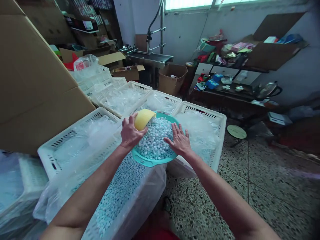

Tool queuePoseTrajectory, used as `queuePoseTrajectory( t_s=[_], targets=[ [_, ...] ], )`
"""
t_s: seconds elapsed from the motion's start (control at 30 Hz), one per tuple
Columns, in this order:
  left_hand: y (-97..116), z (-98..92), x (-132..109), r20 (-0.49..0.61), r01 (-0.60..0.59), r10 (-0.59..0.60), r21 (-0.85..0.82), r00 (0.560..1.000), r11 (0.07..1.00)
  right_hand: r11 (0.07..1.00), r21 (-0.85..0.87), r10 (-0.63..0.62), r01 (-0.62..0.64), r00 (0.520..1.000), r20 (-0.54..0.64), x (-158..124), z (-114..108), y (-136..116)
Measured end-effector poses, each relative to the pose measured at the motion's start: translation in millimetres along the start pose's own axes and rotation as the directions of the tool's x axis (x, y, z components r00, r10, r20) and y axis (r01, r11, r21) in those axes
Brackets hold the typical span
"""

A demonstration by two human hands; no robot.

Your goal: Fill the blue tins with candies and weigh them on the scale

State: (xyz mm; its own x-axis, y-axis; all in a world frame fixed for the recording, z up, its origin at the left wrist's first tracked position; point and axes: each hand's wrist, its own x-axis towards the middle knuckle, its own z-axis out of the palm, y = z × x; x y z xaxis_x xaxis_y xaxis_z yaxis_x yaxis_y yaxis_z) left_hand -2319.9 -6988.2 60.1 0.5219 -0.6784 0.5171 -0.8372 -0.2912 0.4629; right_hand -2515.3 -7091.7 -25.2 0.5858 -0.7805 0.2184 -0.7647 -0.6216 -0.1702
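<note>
- My left hand [130,132] grips a yellow bowl [144,119], fingers and thumb curled around its rounded side. The bowl is tipped over, its rim leaning toward the heap in the basin.
- My right hand [180,142] holds nothing: it lies flat, fingers spread and thumb out, against the right side of that heap.
- The teal basin [151,162] sits in front of me, between the two hands, filled with small pale pellets [156,145]. What bears its weight I can't tell from this angle.
- Just below and nearer to me, a clear plastic liner [151,195] holds a big load of similar loose pellets [123,181].
- On the right stands a white crate [221,140] with bagged goods in it; on the left another white crate [48,160], also bagged, with a cardboard panel [47,90] beside it.
- I judge the step in hand to be working pellets with bowl and palm at the basin; whether I'm scooping or pouring, this view can't settle.
- The next move, as I read it, calls for a firm left grip and a steady bowl angle, while the right palm guards the heap so that pellets don't spill over the rim.
</note>
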Motion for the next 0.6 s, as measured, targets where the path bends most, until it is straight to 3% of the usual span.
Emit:
queuePoseTrajectory(
  t_s=[0.1, 0.2, 0.27, 0.33, 0.4, 0.5, 0.53, 0.6],
  targets=[
    [7.3, 0.3, -6.0, 0.011, -0.181, 0.181, 0.106, 0.983, 0.978, 1.000, -0.003, -0.017, 0.017, 0.998, 0.066, 2.3, -1.5, -0.2],
    [10.3, -2.3, -12.3, 0.039, -0.341, 0.339, 0.116, 0.940, 0.933, 1.000, -0.006, -0.025, 0.025, 0.994, 0.107, 3.7, -2.2, -0.9],
    [10.8, -3.3, -15.9, 0.083, -0.438, 0.435, 0.031, 0.897, 0.898, 1.000, -0.009, -0.029, 0.030, 0.992, 0.120, 4.3, -1.8, -1.0],
    [10.8, -4.8, -17.9, 0.153, -0.456, 0.473, -0.133, 0.868, 0.880, 0.999, -0.016, -0.036, 0.038, 0.991, 0.133, 4.7, -1.2, -0.6],
    [8.7, -10.6, -18.8, 0.208, -0.317, 0.393, -0.320, 0.896, 0.893, 0.999, -0.020, -0.043, 0.046, 0.989, 0.141, 4.8, -0.8, -0.2],
    [-6.7, -35.9, -25.7, 0.151, 0.037, 0.040, -0.475, 0.988, 0.879, 0.999, -0.009, -0.041, 0.043, 0.992, 0.123, 4.7, -1.4, -0.2],
    [-17.3, -49.0, -32.6, 0.084, 0.130, -0.102, -0.482, 0.991, 0.867, 0.999, -0.004, -0.041, 0.041, 0.993, 0.112, 4.7, -1.7, -0.4],
    [-47.4, -77.7, -58.1, -0.091, 0.260, -0.326, -0.424, 0.941, 0.867, 0.999, 0.003, -0.045, 0.045, 0.994, 0.099, 4.7, -2.1, -1.0]
  ],
)
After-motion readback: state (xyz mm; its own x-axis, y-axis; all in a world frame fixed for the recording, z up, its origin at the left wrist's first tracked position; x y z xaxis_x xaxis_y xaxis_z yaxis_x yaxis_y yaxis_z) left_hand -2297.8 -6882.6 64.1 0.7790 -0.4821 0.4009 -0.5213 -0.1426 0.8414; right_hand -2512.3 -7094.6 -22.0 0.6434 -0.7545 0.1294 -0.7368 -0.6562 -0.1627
